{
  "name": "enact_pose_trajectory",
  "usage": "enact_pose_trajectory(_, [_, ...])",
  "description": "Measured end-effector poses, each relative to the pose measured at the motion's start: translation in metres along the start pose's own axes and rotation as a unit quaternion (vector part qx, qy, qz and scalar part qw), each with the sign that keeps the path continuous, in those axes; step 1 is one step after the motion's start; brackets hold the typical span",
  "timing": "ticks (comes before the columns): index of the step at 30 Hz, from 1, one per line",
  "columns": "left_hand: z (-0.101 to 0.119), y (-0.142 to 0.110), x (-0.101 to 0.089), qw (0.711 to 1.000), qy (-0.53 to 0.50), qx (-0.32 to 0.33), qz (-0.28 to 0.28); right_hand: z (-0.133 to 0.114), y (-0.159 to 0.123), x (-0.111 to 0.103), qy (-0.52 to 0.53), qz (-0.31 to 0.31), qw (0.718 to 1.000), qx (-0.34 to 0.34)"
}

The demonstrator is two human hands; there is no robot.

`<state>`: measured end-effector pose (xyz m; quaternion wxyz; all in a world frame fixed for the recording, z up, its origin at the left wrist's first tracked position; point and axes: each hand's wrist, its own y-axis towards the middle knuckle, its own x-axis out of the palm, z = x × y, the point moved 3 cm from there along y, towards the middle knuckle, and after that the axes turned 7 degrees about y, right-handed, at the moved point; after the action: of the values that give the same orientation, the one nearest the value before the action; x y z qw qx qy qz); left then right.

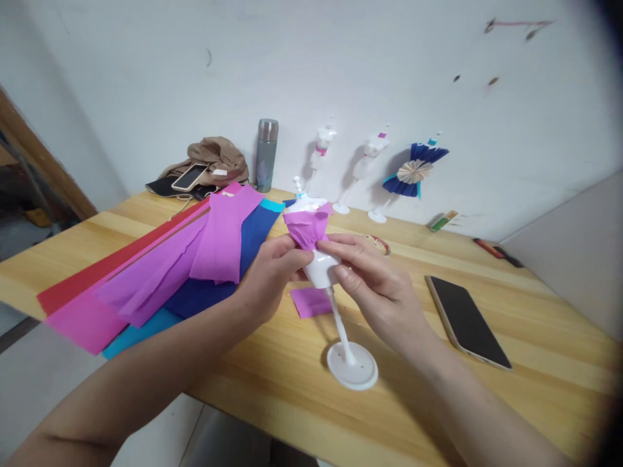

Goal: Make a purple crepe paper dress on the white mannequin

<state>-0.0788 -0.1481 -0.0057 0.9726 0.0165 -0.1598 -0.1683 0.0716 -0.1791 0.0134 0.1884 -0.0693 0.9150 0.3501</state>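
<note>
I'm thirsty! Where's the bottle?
In the head view, the grey bottle stands left of centre by the wall, just right of the brown cloth.

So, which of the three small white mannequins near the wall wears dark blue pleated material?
The rightmost mannequin, with a round cream rosette. The left mannequin and middle mannequin show only small pink pieces.

**Violet over white, navy behind**

The dress form (322,270) is glossy white, its wrap (307,227) violet. Layered sheets (214,243) show red, hot pink, violet, navy and turquoise. A cream rosette (415,171) carries radiating pleats (rather like a sunburst) against navy. The flask (265,159) is grey, silver-topped; the tabletop (272,402), honey-toned with streaky grain.
</note>
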Motion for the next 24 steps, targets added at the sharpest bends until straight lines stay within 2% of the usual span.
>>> enact_pose_trajectory(9, [0.003,0.001,0.000,0.999,-0.025,-0.028,0.011,0.022,-0.001,-0.003,0.176,0.020,0.978,0.110])
enact_pose_trajectory(14, [-0.001,0.002,0.000,0.999,-0.028,-0.026,0.001,0.019,0.000,-0.001,0.157,0.045,0.979,0.124])
enact_pose_trajectory(19, [-0.005,0.005,-0.003,0.999,0.000,-0.016,0.027,0.017,0.000,-0.001,0.127,0.061,0.977,0.157])
enact_pose_trajectory(24, [-0.002,0.007,-0.006,0.998,0.026,0.026,0.047,0.022,-0.001,0.003,0.065,0.018,0.980,0.186])
